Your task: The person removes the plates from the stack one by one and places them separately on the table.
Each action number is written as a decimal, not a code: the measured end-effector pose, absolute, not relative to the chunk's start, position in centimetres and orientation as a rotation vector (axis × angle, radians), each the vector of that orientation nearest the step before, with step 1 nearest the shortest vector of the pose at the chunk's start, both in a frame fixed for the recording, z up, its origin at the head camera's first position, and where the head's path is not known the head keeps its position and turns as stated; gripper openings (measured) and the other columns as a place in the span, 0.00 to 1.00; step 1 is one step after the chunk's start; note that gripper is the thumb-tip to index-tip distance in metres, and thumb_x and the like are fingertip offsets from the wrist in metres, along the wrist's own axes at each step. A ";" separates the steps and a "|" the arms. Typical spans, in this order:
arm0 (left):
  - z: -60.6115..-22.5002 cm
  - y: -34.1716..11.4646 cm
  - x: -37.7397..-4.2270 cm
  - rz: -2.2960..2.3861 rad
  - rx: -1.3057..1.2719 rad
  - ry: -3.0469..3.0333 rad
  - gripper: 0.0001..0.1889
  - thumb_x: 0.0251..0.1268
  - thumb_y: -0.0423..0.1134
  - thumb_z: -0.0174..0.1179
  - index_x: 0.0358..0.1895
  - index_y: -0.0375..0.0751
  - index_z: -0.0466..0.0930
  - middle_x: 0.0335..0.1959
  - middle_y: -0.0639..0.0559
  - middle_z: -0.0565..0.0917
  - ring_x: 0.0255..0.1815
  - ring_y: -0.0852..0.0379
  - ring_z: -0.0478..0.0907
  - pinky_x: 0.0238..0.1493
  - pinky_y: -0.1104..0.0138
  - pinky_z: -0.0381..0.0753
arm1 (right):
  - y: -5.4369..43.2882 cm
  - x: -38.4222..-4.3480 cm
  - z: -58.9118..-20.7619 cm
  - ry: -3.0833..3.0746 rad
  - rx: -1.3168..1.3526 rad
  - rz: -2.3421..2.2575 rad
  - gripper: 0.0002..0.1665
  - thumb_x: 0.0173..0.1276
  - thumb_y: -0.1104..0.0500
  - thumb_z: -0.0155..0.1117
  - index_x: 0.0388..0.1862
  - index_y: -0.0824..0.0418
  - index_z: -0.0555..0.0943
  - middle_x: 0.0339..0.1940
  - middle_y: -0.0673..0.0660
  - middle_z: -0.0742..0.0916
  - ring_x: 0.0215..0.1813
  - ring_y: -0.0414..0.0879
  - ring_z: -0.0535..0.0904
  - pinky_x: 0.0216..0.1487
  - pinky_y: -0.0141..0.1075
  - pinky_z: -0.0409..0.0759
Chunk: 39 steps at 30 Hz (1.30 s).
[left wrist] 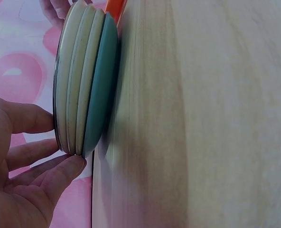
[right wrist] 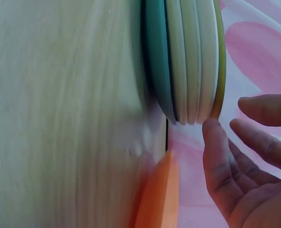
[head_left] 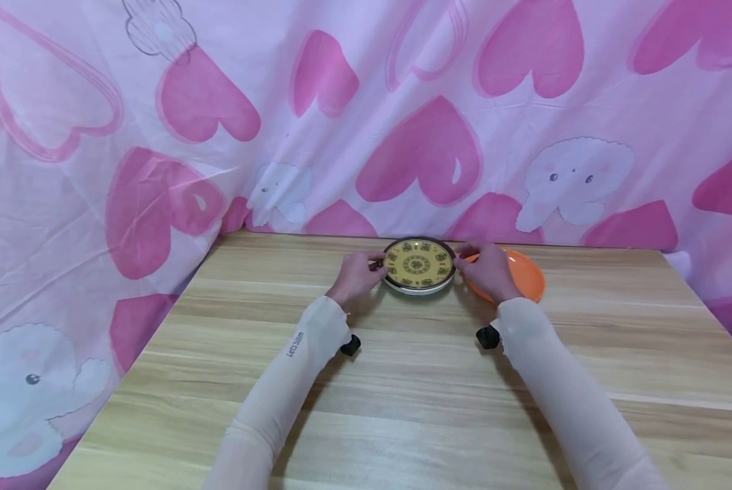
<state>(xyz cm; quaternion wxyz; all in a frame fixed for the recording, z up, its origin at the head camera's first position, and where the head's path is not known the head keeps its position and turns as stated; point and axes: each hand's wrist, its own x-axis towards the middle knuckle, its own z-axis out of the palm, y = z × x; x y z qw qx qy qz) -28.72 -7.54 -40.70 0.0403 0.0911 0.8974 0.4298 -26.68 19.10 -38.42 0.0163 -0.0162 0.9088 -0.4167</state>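
Observation:
A stack of plates stands on the wooden table, with a yellow patterned plate [head_left: 419,265] with a dark rim on top. Below it lie several cream plates [left wrist: 76,85], and a teal plate [left wrist: 101,90] is at the bottom. At the stack's left edge, my left hand [head_left: 358,275] touches the rims with fingertips and thumb, its fingers spread. On the opposite side is my right hand [head_left: 489,273]; its thumb tip meets the edge of the stack, while its other fingers stand apart from the rims in the right wrist view. An orange plate [head_left: 530,275] lies partly beneath my right hand.
The wooden table [head_left: 415,408] reaches back to a pink curtain [head_left: 341,156] printed with hearts, which also hangs along the left side. Small black pieces [head_left: 488,337] show under both wrists. The orange plate sits close to the stack's right side.

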 end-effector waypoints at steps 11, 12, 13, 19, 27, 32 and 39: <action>-40.4 -7.3 -28.6 1.300 0.295 2.761 0.22 0.68 0.35 0.61 0.65 0.40 0.77 0.62 0.42 0.83 0.62 0.48 0.82 0.60 0.64 0.84 | 17.7 -27.3 -39.8 2.887 -0.067 -1.235 0.23 0.67 0.59 0.65 0.59 0.66 0.80 0.57 0.67 0.84 0.43 0.51 0.78 0.40 0.33 0.77; -40.4 -7.2 -28.6 1.302 0.302 2.763 0.22 0.69 0.35 0.61 0.65 0.40 0.77 0.62 0.42 0.83 0.62 0.48 0.82 0.60 0.64 0.84 | 17.6 -27.4 -39.8 2.900 -0.059 -1.213 0.23 0.66 0.59 0.65 0.59 0.67 0.80 0.56 0.67 0.84 0.43 0.51 0.78 0.40 0.33 0.76; -40.4 -7.2 -28.6 1.303 0.306 2.764 0.22 0.69 0.35 0.61 0.65 0.40 0.77 0.62 0.42 0.83 0.62 0.48 0.82 0.61 0.64 0.84 | 17.6 -27.4 -39.9 2.902 -0.048 -1.201 0.23 0.66 0.59 0.65 0.59 0.67 0.80 0.56 0.68 0.85 0.43 0.50 0.78 0.41 0.33 0.76; -40.3 -7.2 -28.5 1.314 0.281 2.765 0.22 0.69 0.35 0.62 0.65 0.41 0.78 0.62 0.43 0.83 0.63 0.49 0.82 0.63 0.63 0.83 | 17.4 -27.4 -39.7 2.863 0.005 -1.199 0.25 0.67 0.61 0.62 0.62 0.67 0.79 0.54 0.67 0.85 0.38 0.49 0.74 0.36 0.32 0.74; -40.5 -7.2 -28.6 1.305 0.282 2.758 0.20 0.70 0.33 0.60 0.64 0.40 0.79 0.61 0.42 0.84 0.61 0.50 0.82 0.62 0.64 0.83 | 17.3 -27.2 -39.4 2.842 0.045 -1.231 0.29 0.65 0.63 0.58 0.66 0.67 0.77 0.63 0.67 0.82 0.46 0.51 0.75 0.35 0.29 0.74; -40.6 -7.3 -28.7 1.271 0.312 2.815 0.18 0.71 0.30 0.57 0.61 0.38 0.81 0.58 0.41 0.85 0.55 0.51 0.84 0.57 0.65 0.85 | 17.2 -27.1 -39.1 2.733 0.107 -1.337 0.32 0.65 0.68 0.51 0.71 0.66 0.72 0.61 0.68 0.82 0.39 0.47 0.81 0.30 0.27 0.79; -40.3 -7.3 -28.5 1.266 0.289 2.811 0.19 0.69 0.30 0.59 0.62 0.36 0.79 0.59 0.39 0.85 0.58 0.49 0.83 0.61 0.64 0.84 | 17.0 -27.1 -38.8 2.623 0.188 -1.431 0.32 0.68 0.70 0.49 0.73 0.65 0.70 0.64 0.68 0.79 0.37 0.46 0.84 0.29 0.27 0.81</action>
